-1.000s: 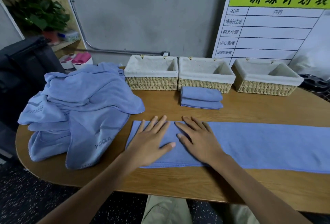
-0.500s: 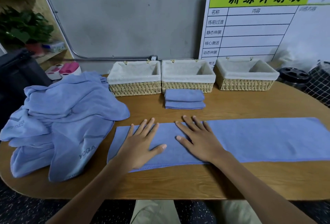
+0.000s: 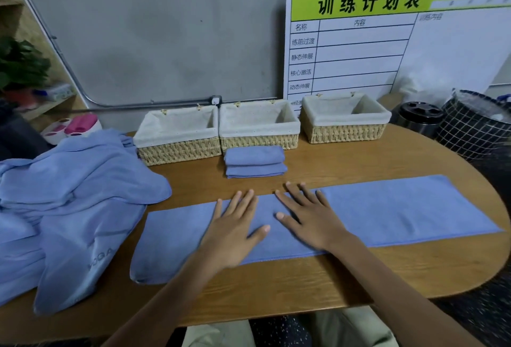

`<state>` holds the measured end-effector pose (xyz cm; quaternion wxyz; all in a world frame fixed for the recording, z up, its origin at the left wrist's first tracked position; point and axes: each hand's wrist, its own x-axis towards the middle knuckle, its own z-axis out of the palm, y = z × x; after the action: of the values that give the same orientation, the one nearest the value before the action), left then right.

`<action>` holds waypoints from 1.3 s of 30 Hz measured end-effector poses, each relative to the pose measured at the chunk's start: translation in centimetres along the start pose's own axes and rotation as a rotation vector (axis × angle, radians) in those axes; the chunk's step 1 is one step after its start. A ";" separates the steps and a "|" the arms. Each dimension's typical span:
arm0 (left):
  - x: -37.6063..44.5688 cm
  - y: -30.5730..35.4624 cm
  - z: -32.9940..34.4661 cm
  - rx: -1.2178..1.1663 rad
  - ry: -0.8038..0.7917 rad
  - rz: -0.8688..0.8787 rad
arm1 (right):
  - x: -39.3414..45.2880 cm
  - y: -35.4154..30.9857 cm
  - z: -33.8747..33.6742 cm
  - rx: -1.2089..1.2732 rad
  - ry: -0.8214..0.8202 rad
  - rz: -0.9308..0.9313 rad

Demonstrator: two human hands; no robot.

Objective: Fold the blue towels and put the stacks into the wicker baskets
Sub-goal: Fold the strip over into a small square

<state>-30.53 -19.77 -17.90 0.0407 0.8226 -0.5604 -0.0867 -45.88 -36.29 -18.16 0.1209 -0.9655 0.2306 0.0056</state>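
Head view: both hands lie flat, fingers straight and spread, side by side on a long towel strip point(image 3: 387, 208) spread across the tabletop point(image 3: 304, 286). Left hand point(image 3: 235, 228) and right hand point(image 3: 309, 219) press near the strip's middle, thumbs close but apart, gripping nothing. The strip's long axis runs left to right, crosswise to the forearms; its right end lies well beyond the right hand, its left end nearer the left hand. A further fold would likely carry 1 end over along this axis. A folded stack point(image 3: 254, 163) of 2 towels sits just before the middle of 3 wicker baskets point(image 3: 260, 125), all apparently without towels. An unfolded towel pile point(image 3: 72, 194) lies at left.
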 end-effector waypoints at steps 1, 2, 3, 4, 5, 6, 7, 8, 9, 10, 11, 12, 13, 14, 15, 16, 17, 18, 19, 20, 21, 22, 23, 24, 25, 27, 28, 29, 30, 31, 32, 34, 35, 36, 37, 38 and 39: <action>0.3 -0.1 0.4 0.031 -0.009 0.001 | -0.1 0.4 -0.1 -0.003 -0.004 0.000; 0.4 -0.4 0.7 0.049 -0.004 0.002 | -0.2 0.9 -0.2 -0.001 -0.006 0.005; 0.4 -0.8 0.8 0.054 -0.002 0.005 | -0.5 1.6 -0.4 0.005 -0.006 0.015; 0.3 -1.1 0.7 0.060 -0.006 0.007 | -0.9 2.5 -0.6 0.009 -0.001 0.029; 0.2 -1.2 0.4 0.070 -0.017 0.004 | -1.3 3.7 -0.7 0.009 0.009 0.047; 0.3 -0.9 0.0 0.085 -0.024 -0.003 | -1.7 4.9 -0.9 0.005 0.022 0.065; 0.7 -0.1 -0.6 0.099 -0.014 -0.006 | -2.2 6.0 -1.1 0.002 0.035 0.082; 1.4 1.1 -1.1 0.100 0.020 0.004 | -2.5 6.8 -1.2 0.005 0.045 0.090; 2.3 2.7 -1.3 0.075 0.068 0.025 | -2.7 7.3 -1.4 0.016 0.050 0.089; 3.3 4.7 -1.3 0.023 0.102 0.050 | -2.9 7.4 -1.5 0.037 0.053 0.084; 4.2 6.6 -1.0 -0.027 0.101 0.079 | -2.9 7.3 -1.6 0.058 0.060 0.078; 4.9 8.2 -0.4 -0.048 0.073 0.112 | -3.0 7.2 -1.7 0.074 0.069 0.074; 5.5 9.2 0.4 -0.033 0.046 0.138 | -3.0 7.4 -1.7 0.077 0.074 0.074; 5.9 9.5 1.2 0.002 0.034 0.148 | -3.2 7.9 -1.7 0.071 0.081 0.075; 6.2 9.3 1.9 0.032 0.033 0.145 | -3.4 8.8 -1.6 0.066 0.088 0.081; 6.3 8.8 2.2 0.049 0.036 0.143 | -3.9 9.8 -1.6 0.065 0.094 0.093; 6.4 8.2 2.4 0.059 0.036 0.146 | -4.4 11.0 -1.7 0.061 0.099 0.108; 6.3 7.9 2.4 0.061 0.039 0.150 | -5.0 12.1 -1.8 0.051 0.103 0.122; 6.3 7.8 2.3 0.061 0.042 0.155 | -5.5 13.0 -2.0 0.039 0.111 0.135; 6.3 7.8 2.3 0.062 0.046 0.160 | -5.8 13.8 -2.2 0.031 0.117 0.147; 6.3 7.9 2.4 0.058 0.050 0.160 | -6.1 14.4 -2.5 0.027 0.117 0.157; 6.3 8.0 2.5 0.051 0.049 0.156 | -6.3 14.7 -2.7 0.025 0.111 0.162; 6.2 8.0 2.5 0.045 0.044 0.150 | -6.5 15.0 -2.8 0.023 0.105 0.166; 6.2 7.9 2.4 0.043 0.039 0.148 | -6.6 15.3 -2.9 0.019 0.105 0.166; 6.1 7.9 2.4 0.044 0.036 0.143 | -6.8 15.6 -3.0 0.018 0.107 0.170; 6.0 8.0 2.2 0.065 0.030 0.139 | -7.1 16.6 -3.3 0.033 0.110 0.200; 6.0 8.1 2.1 0.068 0.030 0.143 | -7.4 17.2 -3.4 0.039 0.119 0.219; 6.0 8.3 1.9 0.057 0.030 0.145 | -7.6 17.9 -3.5 0.038 0.127 0.235; 6.0 8.4 1.7 0.048 0.026 0.144 | -7.9 18.6 -3.5 0.031 0.131 0.251; 6.1 8.5 1.6 0.050 0.016 0.143 | -8.3 19.3 -3.5 0.024 0.133 0.267; 6.1 8.6 1.3 0.065 0.004 0.142 | -8.6 20.2 -3.6 0.020 0.139 0.285; 6.4 9.0 0.1 0.117 -0.005 0.139 | -9.4 21.8 -4.2 0.026 0.191 0.331; 6.6 9.4 -0.7 0.154 0.023 0.143 | -9.9 22.7 -4.5 0.030 0.242 0.368; 7.2 10.1 -1.4 0.214 0.066 0.150 | -10.5 23.6 -4.7 0.028 0.295 0.414; 8.1 11.1 -2.2 0.265 0.115 0.167 | -10.9 24.5 -4.9 0.026 0.335 0.462; 9.3 12.5 -2.8 0.286 0.149 0.196 | -11.3 25.1 -5.0 0.027 0.358 0.498; 10.9 14.1 -3.0 0.234 0.162 0.236 | -11.4 25.3 -5.0 0.031 0.365 0.518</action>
<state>-39.01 -35.21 -13.69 -0.0003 0.7546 -0.6542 0.0510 -67.63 -54.32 -18.35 0.0867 -0.8577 0.4869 -0.1407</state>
